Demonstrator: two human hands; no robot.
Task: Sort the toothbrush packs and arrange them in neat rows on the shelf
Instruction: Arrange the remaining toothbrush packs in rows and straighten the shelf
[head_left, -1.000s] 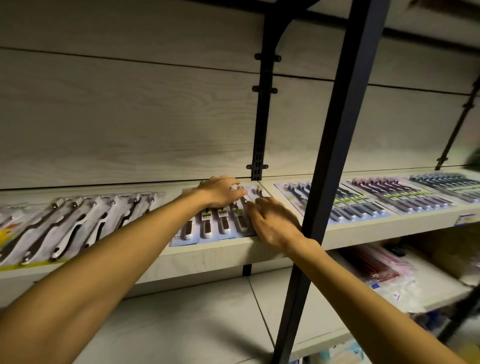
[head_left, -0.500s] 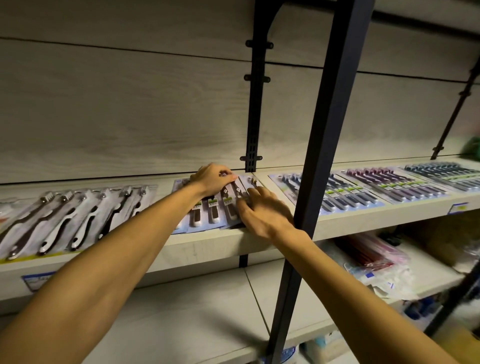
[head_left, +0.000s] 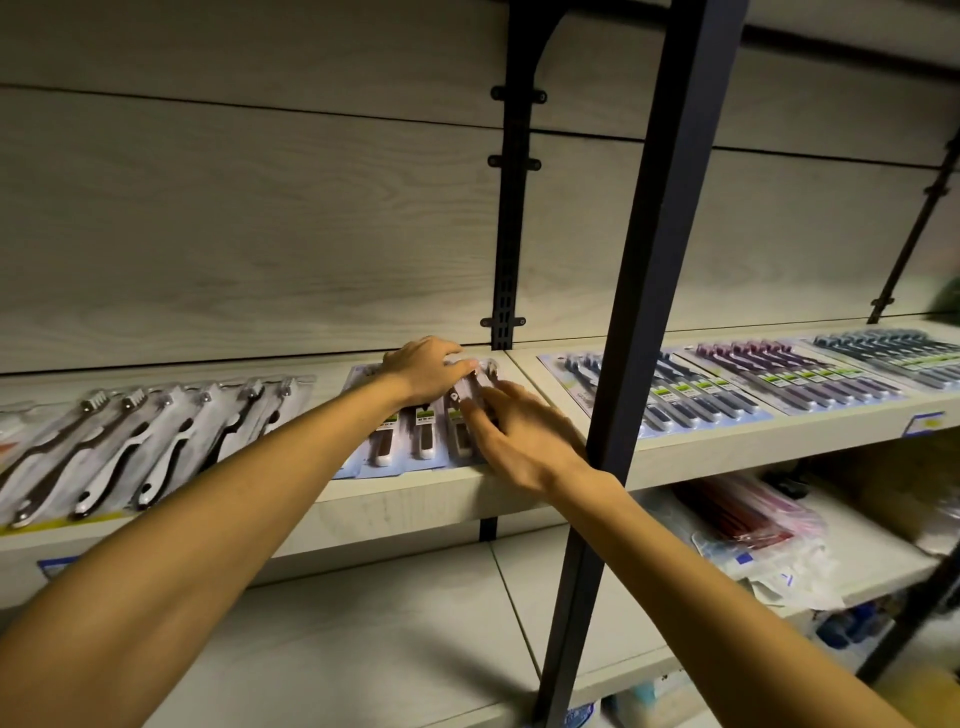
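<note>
Both hands have shifted slightly along the packs (head_left: 415, 441) on the shelf (head_left: 415, 499); the left hand (head_left: 426, 369) presses flat near their tops, the right hand (head_left: 519, 431) rests flat-fingered at the right edge. Light, stiff, slick blister cards, probably best nudged by their edges
</note>
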